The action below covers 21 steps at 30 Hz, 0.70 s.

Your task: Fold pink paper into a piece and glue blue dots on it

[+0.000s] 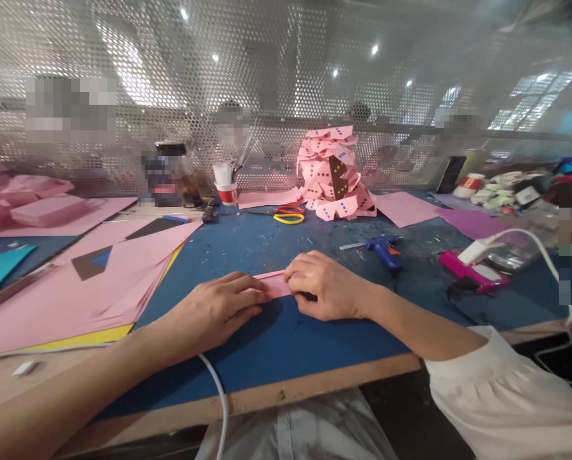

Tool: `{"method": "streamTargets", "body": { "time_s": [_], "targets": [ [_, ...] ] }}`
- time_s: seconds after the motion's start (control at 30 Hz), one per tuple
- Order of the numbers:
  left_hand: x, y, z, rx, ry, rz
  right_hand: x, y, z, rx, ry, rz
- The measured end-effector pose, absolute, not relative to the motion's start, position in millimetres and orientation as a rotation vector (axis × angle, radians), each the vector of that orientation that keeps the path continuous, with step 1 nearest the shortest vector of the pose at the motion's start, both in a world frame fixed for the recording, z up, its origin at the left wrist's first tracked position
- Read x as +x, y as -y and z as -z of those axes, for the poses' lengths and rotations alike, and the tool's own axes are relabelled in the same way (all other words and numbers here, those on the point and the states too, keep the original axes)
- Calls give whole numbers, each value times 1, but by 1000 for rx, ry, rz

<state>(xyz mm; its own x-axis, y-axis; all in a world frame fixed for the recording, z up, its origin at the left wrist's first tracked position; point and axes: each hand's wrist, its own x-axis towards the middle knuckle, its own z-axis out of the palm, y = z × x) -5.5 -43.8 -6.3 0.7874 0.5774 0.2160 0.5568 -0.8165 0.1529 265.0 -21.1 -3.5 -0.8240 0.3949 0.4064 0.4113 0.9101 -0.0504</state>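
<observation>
A narrow piece of pink paper (277,285) with a raised, folded far edge lies on the blue mat between my hands. My left hand (223,305) presses its left end against the mat, the fingers close together and hiding that end. Curled over the right end, my right hand (324,284) pinches the paper, and its fingers cover the rest. Beyond the right hand lies a blue glue gun (383,249). Farther back are scissors (289,214) with red and yellow handles and a pile of folded pink paper pieces (321,169) with printed dots.
Large pink sheets (98,287) lie at the left, with folded pink boxes (50,209) behind. A paper cup (227,193) holds tools. A magenta power strip (475,271) and its white cable are at the right. Another white cable (215,377) crosses the table's front edge. A perforated screen (266,76) stands behind.
</observation>
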Motion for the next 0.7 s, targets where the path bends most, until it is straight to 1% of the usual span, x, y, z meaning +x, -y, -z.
{"method": "streamTargets", "body": {
  "time_s": [0.33,0.5,0.7],
  "targets": [
    [-1,47,7,2884,-977,-427,266,20,7,-671,2606,34],
    [6,49,8,2788,-1023,-541,261,14,15,-825,2453,-121],
    [17,42,12,2587,-1136,-671,260,13,19,-872,2476,-217]
  ]
}}
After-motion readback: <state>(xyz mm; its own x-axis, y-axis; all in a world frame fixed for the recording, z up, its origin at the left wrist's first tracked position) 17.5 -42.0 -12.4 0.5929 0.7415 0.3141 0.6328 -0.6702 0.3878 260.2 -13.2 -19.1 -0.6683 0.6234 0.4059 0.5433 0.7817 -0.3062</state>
